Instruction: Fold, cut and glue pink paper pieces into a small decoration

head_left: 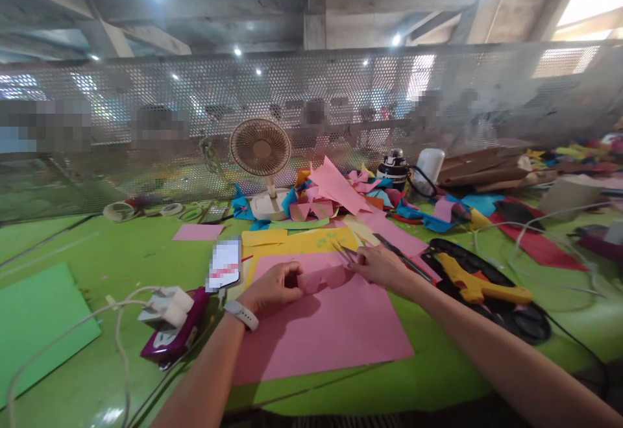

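My left hand [272,287] is curled round a small pink paper piece [324,276], holding it just above a large pink sheet [331,330] on the green table [121,252]. A white wristband sits on that wrist. My right hand [382,265] is closed on a pair of scissors [346,256], whose blades point left and meet the upper edge of the pink piece. Yellow paper sheets [302,241] lie just beyond both hands.
A yellow glue gun [479,285] lies on a black mat at the right. A phone [224,264], a white charger on a purple box [170,324] and cables are at the left. A small fan [261,155], paper scraps and a perforated metal screen stand behind.
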{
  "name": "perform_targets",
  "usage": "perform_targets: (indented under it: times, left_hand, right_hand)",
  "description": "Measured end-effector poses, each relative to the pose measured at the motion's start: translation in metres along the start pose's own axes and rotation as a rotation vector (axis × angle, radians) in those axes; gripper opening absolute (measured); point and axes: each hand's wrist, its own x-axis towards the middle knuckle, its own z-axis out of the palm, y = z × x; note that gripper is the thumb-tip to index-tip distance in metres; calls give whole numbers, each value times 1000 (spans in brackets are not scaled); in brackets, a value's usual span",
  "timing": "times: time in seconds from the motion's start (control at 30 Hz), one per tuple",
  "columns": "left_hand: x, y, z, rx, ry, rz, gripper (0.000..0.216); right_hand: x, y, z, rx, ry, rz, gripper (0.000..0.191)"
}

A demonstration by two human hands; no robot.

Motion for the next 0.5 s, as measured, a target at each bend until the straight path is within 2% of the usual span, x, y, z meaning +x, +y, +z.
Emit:
perform_targets:
  times: [0.23, 0.3, 0.5]
  left_hand:
    - [0, 3, -2, 84, 33, 1, 7]
    - [0, 5, -2, 64, 21, -16, 8]
    - [0, 10, -3, 22, -2, -48, 11]
  right_hand:
    - [8, 8, -12, 191, 380, 49, 34]
    - [9, 10, -12, 216, 377, 44, 34]
    - [8, 7, -4, 170, 192, -11, 28]
